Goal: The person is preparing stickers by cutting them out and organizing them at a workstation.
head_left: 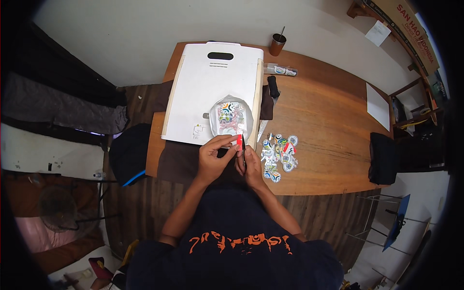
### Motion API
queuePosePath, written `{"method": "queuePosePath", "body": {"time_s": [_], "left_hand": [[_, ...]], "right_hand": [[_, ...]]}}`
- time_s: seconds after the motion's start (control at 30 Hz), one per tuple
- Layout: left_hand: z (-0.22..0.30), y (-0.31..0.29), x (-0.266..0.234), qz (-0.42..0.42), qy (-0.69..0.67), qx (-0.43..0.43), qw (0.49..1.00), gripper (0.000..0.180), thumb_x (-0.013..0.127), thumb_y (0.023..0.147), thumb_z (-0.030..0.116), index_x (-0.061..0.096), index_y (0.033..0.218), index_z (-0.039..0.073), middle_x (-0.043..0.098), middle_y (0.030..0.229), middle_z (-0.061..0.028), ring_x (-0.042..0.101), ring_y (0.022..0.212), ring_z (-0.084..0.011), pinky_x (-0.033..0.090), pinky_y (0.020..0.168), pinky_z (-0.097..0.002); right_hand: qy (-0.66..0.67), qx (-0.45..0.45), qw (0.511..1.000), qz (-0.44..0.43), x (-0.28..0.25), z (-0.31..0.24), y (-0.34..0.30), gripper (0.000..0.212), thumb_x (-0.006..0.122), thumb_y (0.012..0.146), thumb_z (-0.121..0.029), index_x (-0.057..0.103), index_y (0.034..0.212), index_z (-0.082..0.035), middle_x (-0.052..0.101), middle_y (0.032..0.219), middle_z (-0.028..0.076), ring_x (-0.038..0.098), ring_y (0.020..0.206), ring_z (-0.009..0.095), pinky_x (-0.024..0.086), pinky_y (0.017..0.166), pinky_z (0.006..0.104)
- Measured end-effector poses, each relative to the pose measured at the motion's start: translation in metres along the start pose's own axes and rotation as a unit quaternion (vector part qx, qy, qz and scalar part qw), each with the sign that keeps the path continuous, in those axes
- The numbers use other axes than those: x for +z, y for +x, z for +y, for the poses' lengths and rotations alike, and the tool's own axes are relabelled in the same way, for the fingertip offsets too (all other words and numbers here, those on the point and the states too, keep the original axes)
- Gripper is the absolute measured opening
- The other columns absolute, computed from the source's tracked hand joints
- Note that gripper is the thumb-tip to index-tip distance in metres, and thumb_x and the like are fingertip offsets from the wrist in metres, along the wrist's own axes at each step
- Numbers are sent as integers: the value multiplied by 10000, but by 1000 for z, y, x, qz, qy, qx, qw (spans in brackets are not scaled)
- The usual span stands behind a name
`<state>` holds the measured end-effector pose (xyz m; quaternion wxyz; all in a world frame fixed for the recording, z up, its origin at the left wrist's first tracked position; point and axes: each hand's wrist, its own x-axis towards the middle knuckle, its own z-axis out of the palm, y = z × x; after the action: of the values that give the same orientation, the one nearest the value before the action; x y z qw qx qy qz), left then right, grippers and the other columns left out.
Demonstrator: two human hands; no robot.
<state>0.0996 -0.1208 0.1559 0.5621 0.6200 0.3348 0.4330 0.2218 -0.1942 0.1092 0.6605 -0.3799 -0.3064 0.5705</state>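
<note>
Pinched in the fingers of my left hand (216, 153) is a small red and white printed piece (239, 140). My right hand (251, 169) is closed on dark-handled scissors (243, 153), whose blades are up against the piece's right edge. Just beyond both hands, a round white container (214, 116) holds colourful printed scraps (232, 115); whether it is a bowl or an opened bag I cannot tell. To the right of my right hand lies a loose pile of patterned cut-outs (276, 153), some with red parts, on the wooden table.
Under the container is a large white board (188, 92) with a dark slot. A brown cup (277, 46), a clear packet (280, 70) and a black rolled object (273, 87) are on the wooden table (328, 125). Dark folded cloth (383, 158) lies at its right end.
</note>
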Motion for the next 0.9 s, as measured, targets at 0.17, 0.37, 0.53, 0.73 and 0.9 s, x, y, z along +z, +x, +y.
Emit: {"method": "queuePosePath", "body": {"time_s": [0.17,0.37,0.53,0.73,0.9], "left_hand": [[0,0,-2,-8,8,10,1000,317,714,855,-71,698,1170,-34,677,1120,-138,661,957,-136,516,854,-232],[-4,-2,-2,-16,5,6,1000,319,716,854,-70,700,1170,-30,675,1124,-134,658,936,-135,519,846,-235],[-20,-6,-7,-20,-3,-20,1000,243,709,858,-74,714,1099,-42,671,1055,-114,656,929,-137,521,839,-237],[-46,-26,-8,-68,22,-83,994,127,713,859,-68,671,978,-50,662,978,-85,659,901,-124,521,818,-232],[-65,-36,-3,-115,40,-116,986,164,723,858,-51,597,961,-28,659,959,-70,663,880,-109,526,802,-234]], "right_hand": [[-12,-13,1000,-8,-1,2,1,328,342,1101,-317,501,987,-53,336,554,-31,283,428,60,275,414,221],[4,-10,1000,2,-2,4,-1,334,341,1100,-327,499,985,-56,337,558,-31,281,429,62,278,416,221],[22,19,996,89,-4,12,1,344,327,1104,-328,495,995,-48,346,571,-14,293,441,71,295,417,232],[-52,28,993,103,-33,31,-8,295,467,1070,-252,474,1275,-41,537,853,2,506,724,63,428,644,228],[-189,70,976,84,-49,46,-28,209,675,957,-125,633,1124,-7,571,803,-47,453,684,2,389,624,177]]}}
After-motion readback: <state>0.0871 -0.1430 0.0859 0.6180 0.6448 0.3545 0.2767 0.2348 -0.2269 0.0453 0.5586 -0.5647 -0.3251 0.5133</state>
